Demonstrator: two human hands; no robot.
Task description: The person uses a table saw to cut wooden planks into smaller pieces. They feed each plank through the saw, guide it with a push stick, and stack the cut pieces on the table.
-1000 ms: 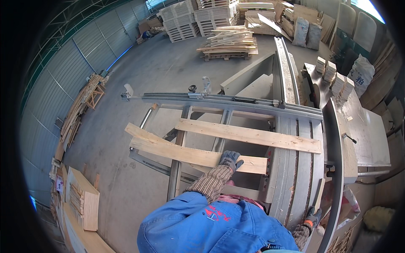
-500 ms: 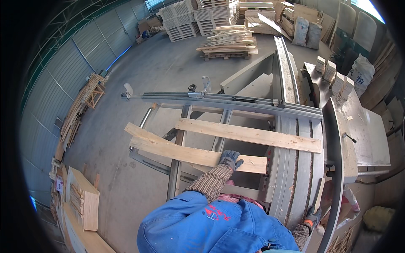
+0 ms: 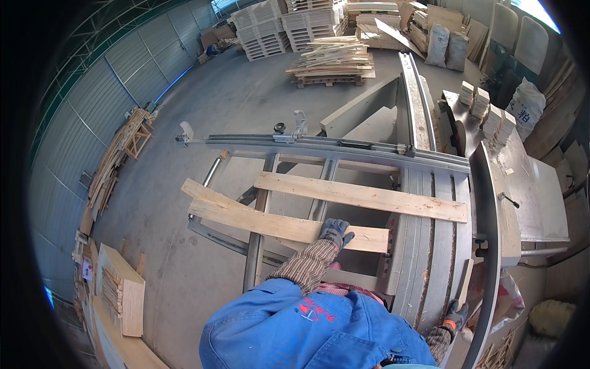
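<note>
Left grip [image 3: 335,234], nearer plank [image 3: 276,226] beneath

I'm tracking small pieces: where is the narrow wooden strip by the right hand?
At lower right in the head view, the narrow wooden strip points away from the right hand, just left of the curved grey bar.

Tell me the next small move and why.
Probably ease the near board rightward with the left hand, which rests on it: the far board reaches across the grooved metal bed, while the near board's right end stops farther left.
</note>
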